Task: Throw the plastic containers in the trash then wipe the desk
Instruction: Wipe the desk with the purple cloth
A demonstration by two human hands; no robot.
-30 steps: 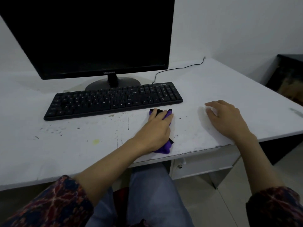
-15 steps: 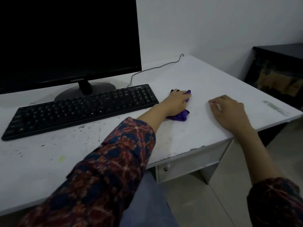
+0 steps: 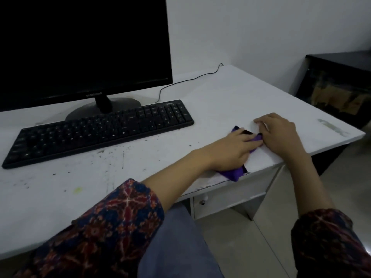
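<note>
Head view: the left hand (image 3: 230,151) lies flat, pressing a purple cloth (image 3: 232,173) onto the white desk (image 3: 230,93) at centre right of the frame, its fingers not curled round the cloth. The right hand (image 3: 281,135) rests loosely curled, empty, just beside it. No plastic containers are visible.

Risks, as judged: the cloth's near corner overhangs the desk edge and could slip off. Specks and a yellow stain (image 3: 77,190) at lower left, below the keyboard (image 3: 96,131), may go unwiped.
</note>
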